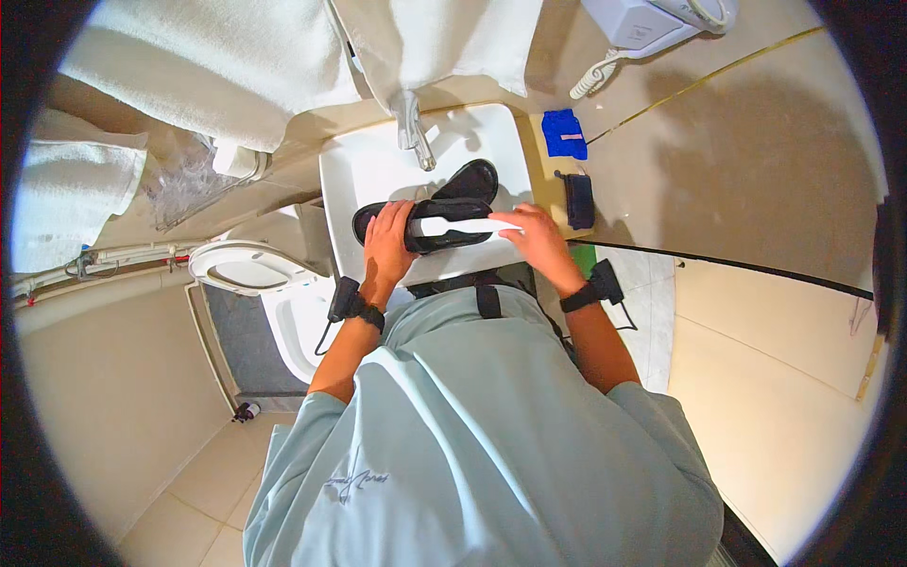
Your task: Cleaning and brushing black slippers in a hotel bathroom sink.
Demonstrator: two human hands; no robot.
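Over the front of a white washbasin [347, 170], my left hand [388, 237] grips a black slipper [446, 209] across its left part. My right hand [535, 241] holds the handle of a white brush [460, 225], whose head lies against the slipper beside my left fingers. The bristles are hidden. A second black slipper [473, 183] rests in the basin behind the first, below the chrome faucet [414, 135], and is partly covered by it.
Right of the basin lie a blue cloth-like item [564, 135] and a dark folded item [579, 201]. A toilet [290, 326] with its seat [248, 268] raised stands at the left. White towels [234, 64] hang above, and a hair dryer [638, 25] is on the wall.
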